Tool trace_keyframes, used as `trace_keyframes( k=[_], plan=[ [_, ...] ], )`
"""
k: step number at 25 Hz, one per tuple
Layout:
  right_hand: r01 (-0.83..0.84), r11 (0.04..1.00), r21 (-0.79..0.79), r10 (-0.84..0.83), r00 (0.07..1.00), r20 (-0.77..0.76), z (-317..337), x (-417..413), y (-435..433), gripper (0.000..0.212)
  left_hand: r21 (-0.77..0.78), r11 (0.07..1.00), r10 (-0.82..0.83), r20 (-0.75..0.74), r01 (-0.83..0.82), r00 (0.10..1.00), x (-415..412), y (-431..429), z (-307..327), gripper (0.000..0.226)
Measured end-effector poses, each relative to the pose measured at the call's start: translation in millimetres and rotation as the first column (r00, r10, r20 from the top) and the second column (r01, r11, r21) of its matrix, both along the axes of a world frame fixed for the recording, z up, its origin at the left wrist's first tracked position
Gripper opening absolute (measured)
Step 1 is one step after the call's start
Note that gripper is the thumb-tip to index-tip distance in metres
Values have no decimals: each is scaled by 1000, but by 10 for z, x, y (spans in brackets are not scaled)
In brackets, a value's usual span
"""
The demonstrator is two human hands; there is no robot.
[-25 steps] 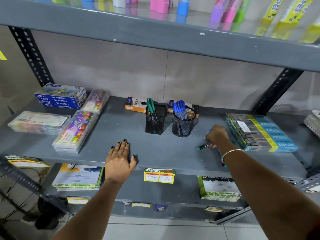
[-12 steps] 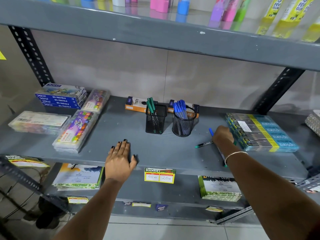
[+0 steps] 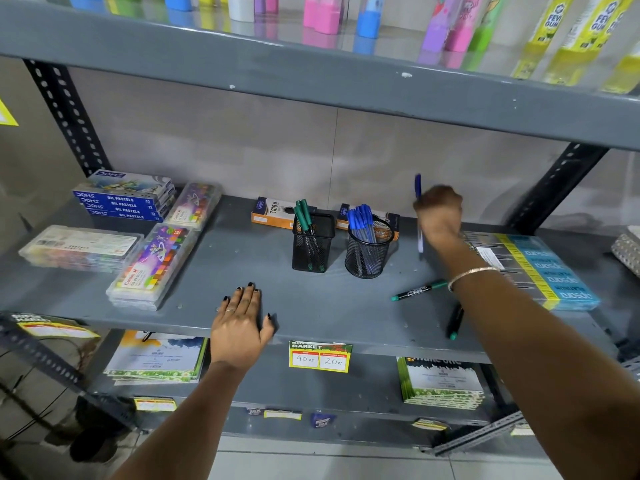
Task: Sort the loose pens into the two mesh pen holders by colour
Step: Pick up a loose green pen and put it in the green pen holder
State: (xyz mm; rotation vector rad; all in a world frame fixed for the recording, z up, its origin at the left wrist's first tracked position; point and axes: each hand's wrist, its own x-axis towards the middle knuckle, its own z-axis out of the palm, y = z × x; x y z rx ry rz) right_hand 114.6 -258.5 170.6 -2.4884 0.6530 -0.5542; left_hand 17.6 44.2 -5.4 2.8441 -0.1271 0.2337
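Note:
Two black mesh holders stand mid-shelf: a square holder [image 3: 313, 249] with green pens and, to its right, a round holder [image 3: 367, 256] with several blue pens. My right hand [image 3: 439, 216] is raised to the right of the round holder, shut on a blue pen [image 3: 418, 188] held upright. Two green pens lie loose on the shelf: one green pen [image 3: 417, 291] near my right wrist, another green pen [image 3: 455, 322] by the front edge, partly under my forearm. My left hand [image 3: 240, 322] rests flat and open on the shelf's front edge.
Oil pastel boxes [image 3: 123, 199] and crayon cases [image 3: 154, 265] fill the shelf's left side. A blue and yellow pack [image 3: 540, 268] lies at the right. Orange boxes [image 3: 273, 213] sit behind the holders. The upper shelf [image 3: 311, 74] hangs low overhead. A price tag [image 3: 320, 356] hangs on the front edge.
My right hand took hold of the blue pen on the shelf and lifted it up and back, towards the round holder. The green pens stay lying. My left hand has not moved.

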Motion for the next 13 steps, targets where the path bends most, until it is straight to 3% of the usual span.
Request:
trace_keyframes(
  k=[2,4,9,13],
  plan=[
    [-73,997,4,72,989,131,252,143,216,24,3,1000,-3,-1,3,1000,2,-3,5,67],
    [-125,992,-11,125,981,150,318,231,411,24,14,1000,-5,5,5,1000,1,-6,11,70],
    [-239,967,-91,214,951,-223,-85,316,586,24,8,1000,-3,17,3,1000,1,-3,5,70],
    [-296,948,-121,257,930,-263,-379,264,581,21,-19,1000,-4,22,4,1000,-4,-3,11,64]
  ],
)
